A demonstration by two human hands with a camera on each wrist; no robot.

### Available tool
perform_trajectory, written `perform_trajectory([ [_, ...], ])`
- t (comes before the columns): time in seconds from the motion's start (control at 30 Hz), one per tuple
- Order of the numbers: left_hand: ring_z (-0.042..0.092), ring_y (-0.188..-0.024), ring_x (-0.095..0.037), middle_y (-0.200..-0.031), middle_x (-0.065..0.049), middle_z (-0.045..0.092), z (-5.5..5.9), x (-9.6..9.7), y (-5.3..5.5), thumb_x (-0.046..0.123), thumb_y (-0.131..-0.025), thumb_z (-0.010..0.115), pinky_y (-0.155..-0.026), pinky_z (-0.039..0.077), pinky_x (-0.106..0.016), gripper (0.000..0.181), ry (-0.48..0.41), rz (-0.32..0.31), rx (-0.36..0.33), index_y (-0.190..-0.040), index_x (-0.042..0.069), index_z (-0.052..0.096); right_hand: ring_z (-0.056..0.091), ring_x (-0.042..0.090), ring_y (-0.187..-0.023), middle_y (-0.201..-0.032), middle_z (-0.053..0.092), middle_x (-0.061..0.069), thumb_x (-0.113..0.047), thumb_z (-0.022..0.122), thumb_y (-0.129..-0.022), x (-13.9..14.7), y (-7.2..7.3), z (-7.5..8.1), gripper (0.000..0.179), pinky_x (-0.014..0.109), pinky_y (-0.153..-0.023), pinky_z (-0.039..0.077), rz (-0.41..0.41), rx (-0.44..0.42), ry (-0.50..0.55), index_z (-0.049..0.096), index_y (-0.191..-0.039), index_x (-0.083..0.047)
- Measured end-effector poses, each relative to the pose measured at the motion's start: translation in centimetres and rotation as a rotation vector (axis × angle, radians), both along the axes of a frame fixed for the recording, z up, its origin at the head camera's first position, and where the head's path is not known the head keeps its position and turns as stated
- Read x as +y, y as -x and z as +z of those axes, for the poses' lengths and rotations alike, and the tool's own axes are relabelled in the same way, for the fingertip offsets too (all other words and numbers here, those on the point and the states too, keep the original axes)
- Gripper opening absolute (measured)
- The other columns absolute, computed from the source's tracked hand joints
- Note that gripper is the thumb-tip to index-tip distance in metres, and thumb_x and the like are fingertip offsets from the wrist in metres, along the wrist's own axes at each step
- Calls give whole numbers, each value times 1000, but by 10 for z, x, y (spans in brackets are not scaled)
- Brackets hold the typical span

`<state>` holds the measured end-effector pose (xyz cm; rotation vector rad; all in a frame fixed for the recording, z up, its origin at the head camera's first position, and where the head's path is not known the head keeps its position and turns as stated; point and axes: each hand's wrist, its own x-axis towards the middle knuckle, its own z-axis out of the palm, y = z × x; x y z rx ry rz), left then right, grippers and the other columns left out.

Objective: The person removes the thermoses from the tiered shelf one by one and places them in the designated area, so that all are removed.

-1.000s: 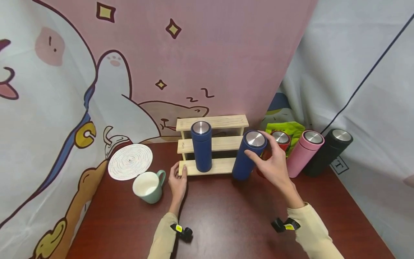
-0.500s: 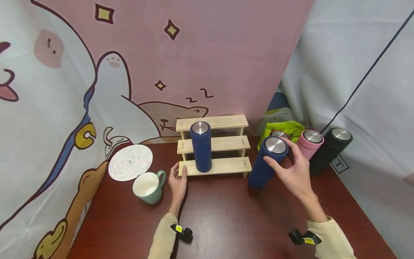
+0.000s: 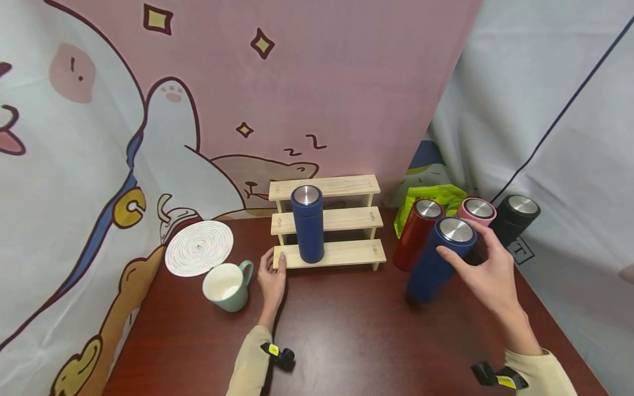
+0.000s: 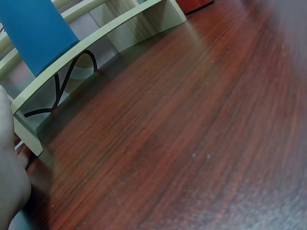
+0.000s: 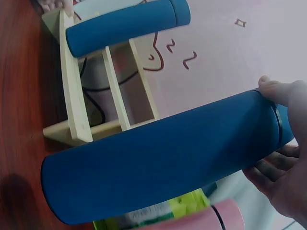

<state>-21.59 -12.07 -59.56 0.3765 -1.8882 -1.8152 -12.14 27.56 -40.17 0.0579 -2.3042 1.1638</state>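
Note:
My right hand (image 3: pixel 487 275) grips a blue thermos flask (image 3: pixel 436 264) near its steel-topped lid, thumb on the near side. In the right wrist view this blue flask (image 5: pixel 163 153) has its base raised off the dark tabletop. My left hand (image 3: pixel 272 278) holds the left end of the lowest step of a three-tier wooden rack (image 3: pixel 346 253). A second blue thermos (image 3: pixel 309 225) stands upright on that lowest step, toward its left side. Behind the held flask, a red thermos (image 3: pixel 413 236) stands on the table, partly overlapped by it.
A pink thermos (image 3: pixel 477 210) and a black thermos (image 3: pixel 515 217) stand at the far right, partly hidden. A bright green packet (image 3: pixel 441 193) sits behind the red one. To the left are a green mug (image 3: pixel 228 294) and a round white woven mat (image 3: pixel 198 247). Patterned cloth (image 3: pixel 346 110) hangs behind.
My right hand has carried the blue thermos rightward and nearer to me, away from the rack's right end, uncovering the red thermos. My left hand stays on the rack.

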Motion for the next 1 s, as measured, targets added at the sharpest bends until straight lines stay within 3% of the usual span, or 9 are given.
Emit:
perform_trajectory([
  [0.1,61,-96,-5,-120,-19,69,6,0,-3,9,-95,70,-77,46,-17,38,9,-3,17,-132,3,63,54,-14,-103,-124,61,-14,-15,88,-80,9,-3,-1,75,-1,-86,39,-46,-28,-8,52,-146,-17],
  [0.23,62,-98,-15,-119,-26,68,30,4,-14,3,-95,68,-75,46,-17,38,11,-18,32,-131,-6,61,55,-15,-97,-119,60,-19,-17,88,-79,22,-4,-5,75,-1,-82,40,-104,-57,-7,53,-146,-19],
  [0.33,62,-101,-23,-119,-26,68,41,5,-21,3,-95,68,-76,46,-17,39,12,-28,16,-132,-7,60,54,-16,-95,-120,64,-9,-20,88,-80,33,-5,-8,75,-2,-79,40,-149,-100,-1,52,-146,-21],
  [0.47,62,-102,-23,-121,-24,68,41,5,-21,6,-96,68,-76,46,-16,40,26,-33,3,-133,-6,60,52,-18,-95,-130,65,10,-22,88,-80,47,-6,-11,74,-1,-80,42,-220,-153,23,53,-145,-22],
  [0.67,62,-104,-24,-122,-24,67,41,5,-21,7,-96,68,-77,46,-17,41,18,-37,-5,-134,-6,59,48,-22,-95,-138,62,16,-27,89,-80,67,-7,-11,76,1,-88,41,-336,-214,41,53,-146,-24],
  [0.87,62,-105,-28,-121,-25,67,42,5,-21,6,-96,68,-77,46,-17,40,7,-40,3,-134,-6,59,48,-24,-82,-128,68,6,-29,90,-76,85,-4,-11,76,-2,-79,40,-471,-196,89,56,-142,-18],
  [1.0,62,-103,-29,-120,-26,68,41,5,-21,5,-96,68,-76,47,-16,40,13,-42,14,-133,-7,59,43,-27,-73,-120,69,4,-32,90,-75,93,-3,-13,76,-2,-73,33,-545,-155,52,56,-141,-11],
])
